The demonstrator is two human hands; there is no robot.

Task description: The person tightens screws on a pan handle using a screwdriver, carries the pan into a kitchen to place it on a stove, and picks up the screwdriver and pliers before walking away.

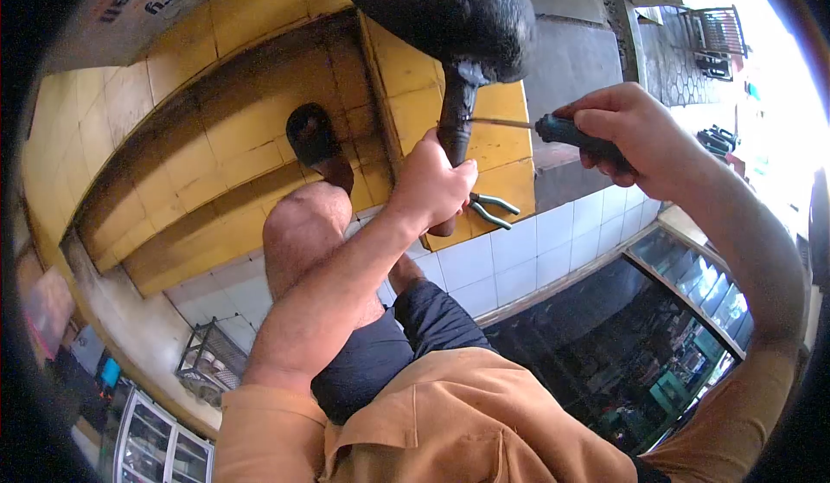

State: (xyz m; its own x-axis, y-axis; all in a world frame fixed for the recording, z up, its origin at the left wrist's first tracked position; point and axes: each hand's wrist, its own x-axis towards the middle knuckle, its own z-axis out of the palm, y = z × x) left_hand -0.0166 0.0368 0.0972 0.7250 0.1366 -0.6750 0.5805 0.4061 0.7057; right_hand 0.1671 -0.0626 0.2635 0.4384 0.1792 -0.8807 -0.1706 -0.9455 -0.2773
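My left hand (pixel 435 187) is wrapped round the dark handle of a black, rounded pan-like object (pixel 467 16), its bulky end tilted up at the top of the view. In my right hand (pixel 644 141) is a screwdriver (pixel 558 130) with a dark handle. Its thin shaft points left, and the tip meets the handle near the joint with the black body; whether it sits in a screw cannot be made out. Greyish residue shows at that joint. Pliers (pixel 494 209) with pale green grips lie on the yellow tiled ledge (pixel 503 159), just right of my left hand, their jaws partly hidden.
Yellow tiled steps (pixel 216 137) curve across the left, with a dark sandal (pixel 309 135) on my foot there. White tiles (pixel 553 245) face the ledge's side. A dark glass panel (pixel 596 336) lies lower right, a wire rack (pixel 212 358) lower left, a chair (pixel 719 33) upper right.
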